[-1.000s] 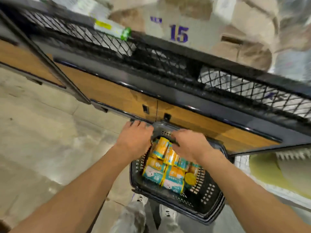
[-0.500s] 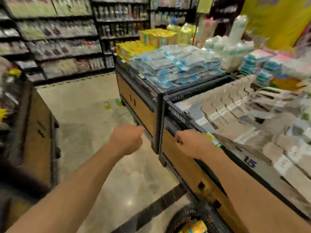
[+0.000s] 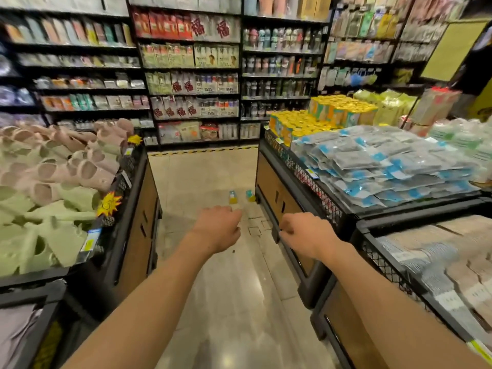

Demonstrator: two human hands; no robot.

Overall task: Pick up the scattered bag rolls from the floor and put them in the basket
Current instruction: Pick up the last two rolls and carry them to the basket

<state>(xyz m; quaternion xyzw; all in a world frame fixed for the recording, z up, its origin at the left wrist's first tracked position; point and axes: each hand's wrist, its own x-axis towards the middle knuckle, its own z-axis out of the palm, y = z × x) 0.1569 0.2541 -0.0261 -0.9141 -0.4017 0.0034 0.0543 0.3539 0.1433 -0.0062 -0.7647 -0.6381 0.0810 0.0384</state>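
Observation:
Two small bag rolls, teal with yellow ends, lie on the floor far ahead: one roll (image 3: 233,197) in the aisle, the other roll (image 3: 250,195) by the corner of the right display stand. My left hand (image 3: 218,225) and my right hand (image 3: 303,233) reach forward at waist height, well short of the rolls. Both have loosely curled fingers and hold nothing. The basket is out of view.
A narrow tiled aisle (image 3: 213,262) runs between a left stand of slippers (image 3: 53,182) and a right stand of blue-grey packets (image 3: 386,166). Stocked rolls in yellow and teal (image 3: 319,115) sit further back on the right. Tall shelves (image 3: 191,75) close the far end.
The view has swung up from the basket to the aisle. Both hands left the basket and now stretch forward, holding nothing. The two rolls on the floor came into view.

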